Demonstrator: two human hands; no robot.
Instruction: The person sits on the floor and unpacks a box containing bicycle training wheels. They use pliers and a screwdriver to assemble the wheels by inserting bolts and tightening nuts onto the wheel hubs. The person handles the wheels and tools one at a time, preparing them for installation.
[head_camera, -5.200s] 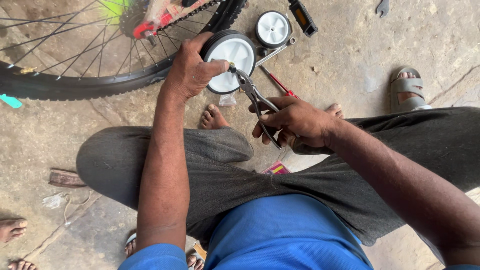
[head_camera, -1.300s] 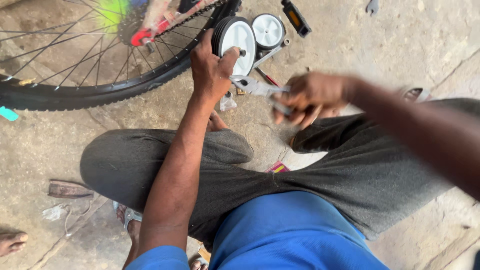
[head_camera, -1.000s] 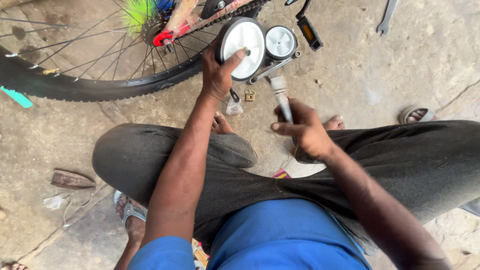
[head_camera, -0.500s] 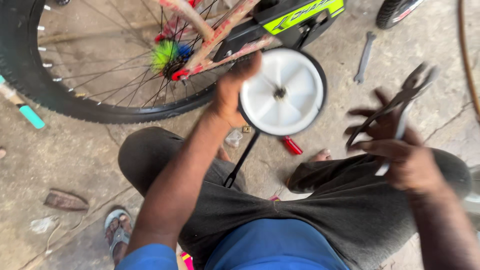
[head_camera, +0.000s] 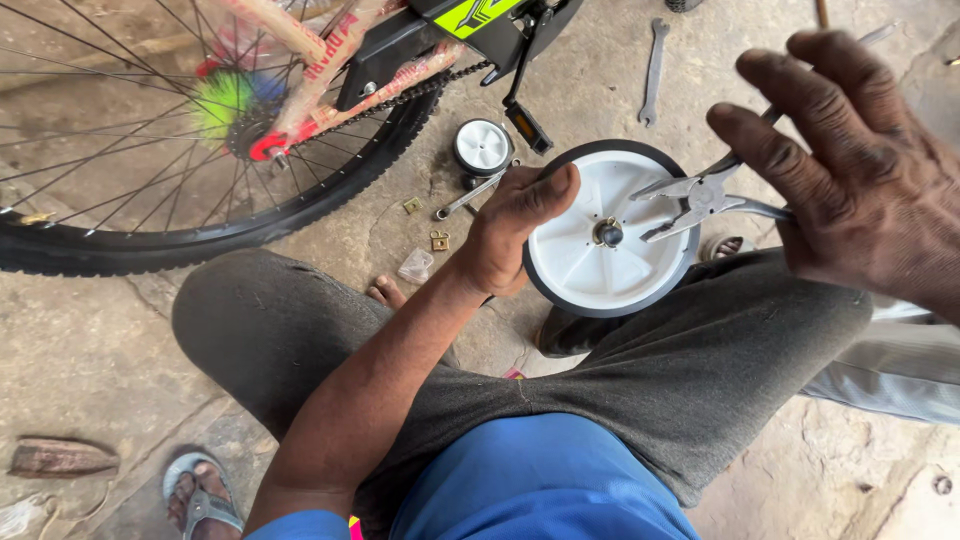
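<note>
Fingers of the left hand (head_camera: 510, 235) clasp the white training wheel (head_camera: 608, 232); the right hand (head_camera: 850, 170) grips pliers (head_camera: 700, 195), tips near its hub.

We see the left hand (head_camera: 515, 235) holding a white training wheel (head_camera: 605, 235) by its black rim; the right hand (head_camera: 860, 170) brings pliers (head_camera: 700, 195) to its hub. Beyond lie a smaller wheel (head_camera: 483, 147), a spanner (head_camera: 653, 70) and the bicycle's spoked wheel (head_camera: 180, 215).
</note>
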